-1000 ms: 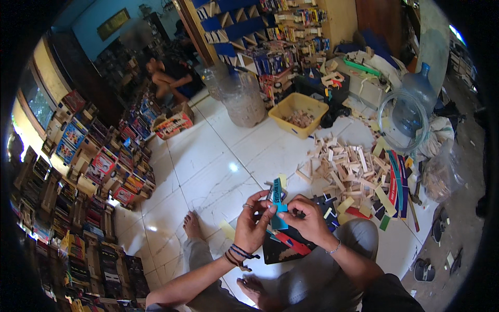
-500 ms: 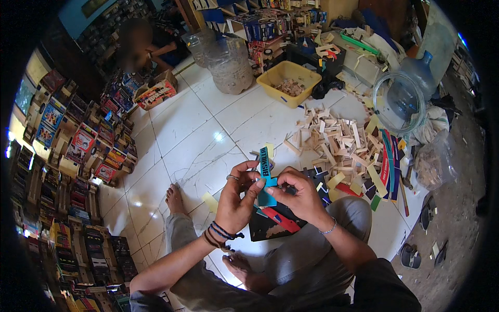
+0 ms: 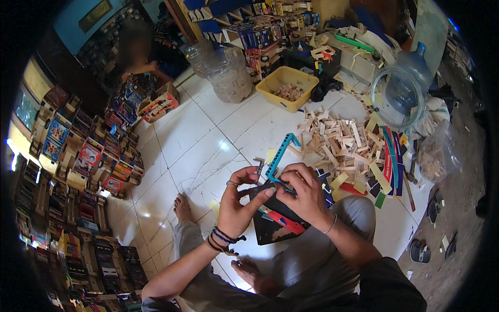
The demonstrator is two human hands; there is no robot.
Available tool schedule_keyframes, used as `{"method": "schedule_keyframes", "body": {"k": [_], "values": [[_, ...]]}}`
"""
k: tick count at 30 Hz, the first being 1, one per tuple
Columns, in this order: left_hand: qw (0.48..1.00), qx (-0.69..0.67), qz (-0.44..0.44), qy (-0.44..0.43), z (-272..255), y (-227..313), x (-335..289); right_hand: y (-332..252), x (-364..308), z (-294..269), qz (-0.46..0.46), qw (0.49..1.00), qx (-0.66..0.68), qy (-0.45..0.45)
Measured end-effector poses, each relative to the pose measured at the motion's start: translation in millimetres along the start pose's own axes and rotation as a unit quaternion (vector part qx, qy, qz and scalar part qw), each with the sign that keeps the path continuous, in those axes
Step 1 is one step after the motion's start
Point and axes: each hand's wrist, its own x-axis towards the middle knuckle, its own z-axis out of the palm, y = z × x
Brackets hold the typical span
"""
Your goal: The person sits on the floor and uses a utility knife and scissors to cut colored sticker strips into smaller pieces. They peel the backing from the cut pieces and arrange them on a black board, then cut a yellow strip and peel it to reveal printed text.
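My right hand [image 3: 306, 200] pinches a narrow teal strip [image 3: 278, 156] with dark lettering. The strip slants up and away from the fingers, and both ends are bent over. Close by, my left hand [image 3: 238, 205] has its thumb stretched toward the right fingertips and its index finger set apart from the thumb. A small dark bracket-like piece [image 3: 259, 165] shows by the left index fingertip; whether that finger touches it I cannot tell. Below the hands is a black box-like block [image 3: 264, 229], with a red strip [image 3: 283, 222] lying on it.
Loose small wooden pieces [image 3: 338, 143] are heaped on the tiled floor, beside long coloured strips [image 3: 391, 156]. A yellow basin [image 3: 270, 93] stands behind. Toy trucks [image 3: 86, 148] are stacked at left. Another person [image 3: 156, 65] sits at the far left. Sandals [image 3: 420, 251] lie at right.
The teal piece, earlier flat-on between both hands, now shows as a bent strip in my right hand. My left thumb has come off it. The view has shifted slightly.
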Motion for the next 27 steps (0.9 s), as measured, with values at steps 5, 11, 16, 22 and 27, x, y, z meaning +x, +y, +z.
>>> {"method": "schedule_keyframes", "body": {"k": [5,11,16,22,27], "values": [[0.993,-0.085,-0.079,-0.027,1.3,-3.2,1.7,-1.9,-5.0,0.9,-0.099,0.986,-0.13,-0.022],[0.992,-0.092,-0.08,-0.025,-1.2,-13.5,0.5,-1.4,-15.7,6.0,-0.135,0.979,-0.15,-0.012],[0.988,-0.117,-0.099,0.003,-8.6,-19.0,1.6,-3.6,-14.3,9.2,-0.143,0.978,-0.152,0.006],[0.994,-0.072,-0.055,0.06,-19.3,-19.3,-1.0,-3.1,-2.8,0.4,-0.002,0.999,0.047,0.016],[0.994,-0.069,-0.063,0.06,-24.4,-22.9,-1.0,-1.6,1.0,4.2,0.155,0.901,0.395,-0.083]]}}
